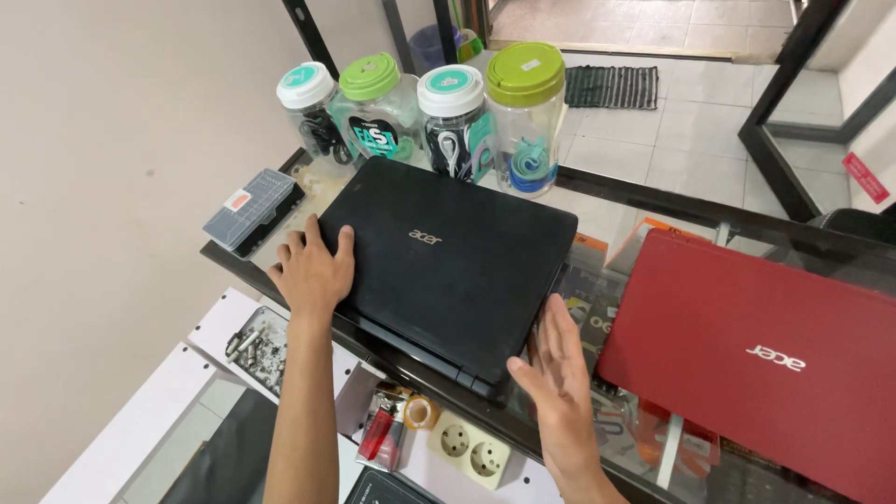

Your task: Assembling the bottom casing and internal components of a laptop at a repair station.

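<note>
A closed black laptop [457, 261] lies on a glass counter [653, 201]. My left hand [313, 271] rests flat on the laptop's left corner, fingers spread. Against the laptop's near right corner my right hand [560, 373] is held open, palm facing its edge, fingers straight. Neither hand grips anything.
A closed red laptop [756, 345] lies to the right. Several clear jars [448, 112] with green and white lids, holding cables, stand behind the black laptop. A grey screwdriver-bit case [252, 210] sits at left. Below the glass are a beige power strip [467, 453], a red lighter [378, 434] and a tray of screws [261, 341].
</note>
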